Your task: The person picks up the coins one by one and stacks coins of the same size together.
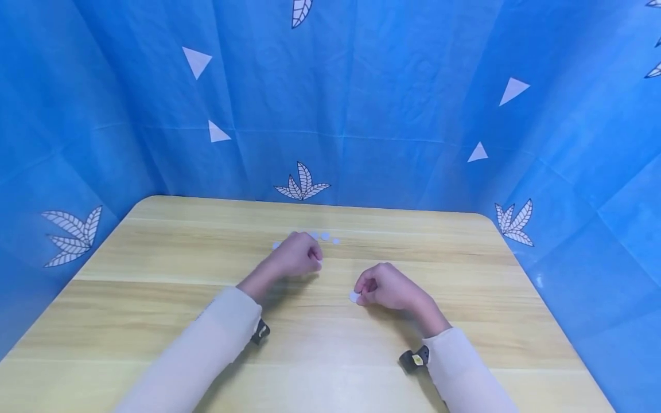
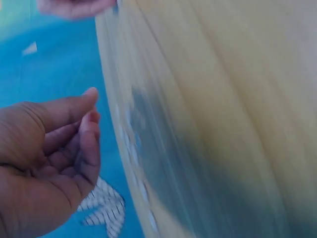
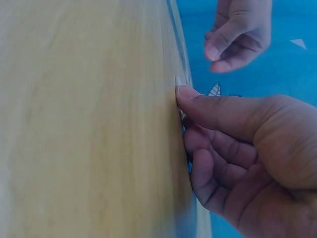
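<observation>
My right hand [image 1: 389, 287] pinches a small flat white disc [image 1: 353, 296] between thumb and fingers, close over the wooden table near its middle. In the right wrist view, only a thin edge of that disc [image 3: 178, 81] shows beyond the thumb tip. Farther forward and to the left, my left hand [image 1: 298, 255] has its thumb and fingertip drawn together. A tiny whitish piece [image 1: 319, 264] shows at those fingertips, mostly hidden by them. Several small white discs [image 1: 325, 236] lie just beyond the left hand, which partly covers their row.
The wooden table [image 1: 320, 367] has a rounded far edge. A blue curtain [image 1: 361, 103] with white triangles and leaf prints hangs behind it and along both sides. Dark wrist-worn devices [image 1: 415, 360] sit at both cuffs.
</observation>
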A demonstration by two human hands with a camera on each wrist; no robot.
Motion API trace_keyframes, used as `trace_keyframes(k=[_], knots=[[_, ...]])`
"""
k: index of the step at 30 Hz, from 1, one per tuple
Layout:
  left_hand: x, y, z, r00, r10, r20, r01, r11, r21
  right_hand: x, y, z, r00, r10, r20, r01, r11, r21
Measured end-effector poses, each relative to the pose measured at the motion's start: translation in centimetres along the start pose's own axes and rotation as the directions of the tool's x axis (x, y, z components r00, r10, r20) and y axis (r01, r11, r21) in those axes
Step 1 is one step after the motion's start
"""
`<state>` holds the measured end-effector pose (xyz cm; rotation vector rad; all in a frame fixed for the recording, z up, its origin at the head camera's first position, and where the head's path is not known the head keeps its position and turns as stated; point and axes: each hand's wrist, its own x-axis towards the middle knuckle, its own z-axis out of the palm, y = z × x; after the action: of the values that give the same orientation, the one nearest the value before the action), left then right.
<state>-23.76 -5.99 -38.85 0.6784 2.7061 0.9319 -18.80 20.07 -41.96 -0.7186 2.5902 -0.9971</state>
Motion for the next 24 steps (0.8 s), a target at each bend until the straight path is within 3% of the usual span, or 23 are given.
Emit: trace_keyframes(k=[6,11,16,24], knots=[[0.8,-2.6,-0.8,0.999,-0.025,-0.02,0.024,0.998,-0.053,-0.1,0.1,-0.1,1.0,0.025,0.005,-0.025,1.0,0.002],[1.6,-3.8,-0.6,0.999,-0.053,0.014,0.054,0.992,-0.113,0.0,0.1,-0.2,0.999,0.034,0.009,-0.034,0.999,0.023],[2.3,-4.4,-0.3,0.999,-0.036,0.037,0.04,0.992,-0.119,0.1,0.1,-0.1,0.999,0.038,0.01,-0.039,0.999,0.026],[2.8,-4.4,0.3,0.998,0.013,0.061,-0.01,0.998,-0.058,0.3,-0.1,0.0,0.999,0.045,0.012,-0.045,0.998,0.037]])
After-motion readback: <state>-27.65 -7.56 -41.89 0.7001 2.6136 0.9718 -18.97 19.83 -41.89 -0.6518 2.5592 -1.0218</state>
